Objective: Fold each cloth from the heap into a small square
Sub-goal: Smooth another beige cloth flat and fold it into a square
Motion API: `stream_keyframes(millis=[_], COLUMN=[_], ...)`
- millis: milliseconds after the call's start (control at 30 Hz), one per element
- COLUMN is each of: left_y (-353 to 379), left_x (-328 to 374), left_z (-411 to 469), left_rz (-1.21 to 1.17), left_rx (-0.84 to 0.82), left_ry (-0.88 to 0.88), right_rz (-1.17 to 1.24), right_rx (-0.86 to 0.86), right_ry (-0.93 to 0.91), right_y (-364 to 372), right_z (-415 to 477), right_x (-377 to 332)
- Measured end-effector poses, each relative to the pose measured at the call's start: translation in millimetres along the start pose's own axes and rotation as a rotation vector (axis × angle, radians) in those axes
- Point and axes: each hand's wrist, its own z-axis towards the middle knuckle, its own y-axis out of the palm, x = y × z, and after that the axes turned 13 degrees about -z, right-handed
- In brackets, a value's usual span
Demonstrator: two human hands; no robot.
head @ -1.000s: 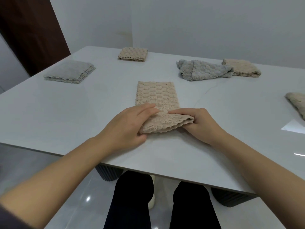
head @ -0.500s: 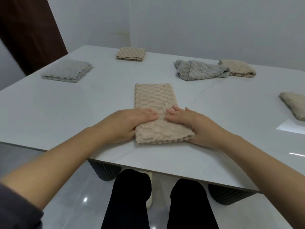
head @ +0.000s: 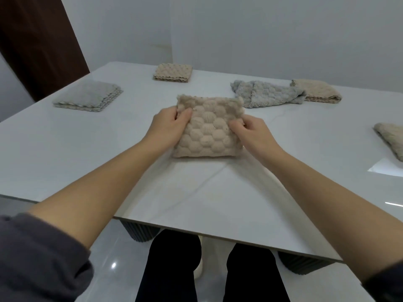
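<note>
A beige honeycomb-textured cloth (head: 209,129) lies doubled over into a rough square in the middle of the white table (head: 196,192). My left hand (head: 168,125) pinches its left side, thumb on top near the far corner. Opposite it, my right hand (head: 250,129) grips the right side with curled fingers. The cloth's far edge stands slightly raised. An unfolded grey cloth (head: 266,93) lies crumpled at the back right.
Folded cloths sit around the table: a grey one (head: 89,97) at the left, a beige one (head: 173,71) at the back, another beige one (head: 316,91) behind the crumpled grey cloth, and a beige one (head: 390,138) at the right edge. A dark door stands at the far left.
Both hands have carried the cloth's near end up and away from me over its far half, turning the long strip into a square. The cloth now lies farther from the table's front edge.
</note>
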Motion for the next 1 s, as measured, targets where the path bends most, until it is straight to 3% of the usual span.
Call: stream_keyframes(millis=[167, 333, 433, 533, 633, 700, 767, 867, 1000], left_y=[16.7, 34.6, 43.2, 46.4, 47.6, 50.6, 53.3, 55.1, 55.7], left_x=[-17.2, -21.3, -20.8, -24.8, -22.6, -22.1, -26.7, -32.4, -28.2], left_z=[49.4, 66.6, 60.6, 62.5, 78.9, 84.6, 85.3, 85.1, 85.6], left_rz=[0.193, 0.478, 0.807, 0.993, 0.86, 0.684, 0.675, 0.735, 0.733], left_rx=[0.022, 0.086, 0.09, 0.099, -0.107, -0.353, -0.517, -0.543, -0.555], left_ry=[-0.236, -0.269, -0.155, 0.082, 0.322, 0.255, 0.156, 0.087, 0.06], right_rz=[-0.082, -0.365, -0.442, -0.463, -0.395, -0.277, -0.148, -0.021, 0.336], right_rx=[-0.062, -0.13, -0.125, -0.118, -0.167, -0.209, -0.307, -0.5, -0.581], right_ry=[0.251, 0.319, 0.313, 0.292, 0.315, 0.365, 0.435, 0.496, 0.533], right_y=[14.8, 24.4, 30.5, 32.3, 26.5, 18.3, 5.5, -13.2, -22.6], right_z=[45.6, 66.4, 70.3, 72.0, 72.2, 70.3, 64.9, 54.3, 50.5], right_x=[0.9, 2.8, 4.6, 9.0, 6.3, 1.3, -1.8, 2.7, 11.0])
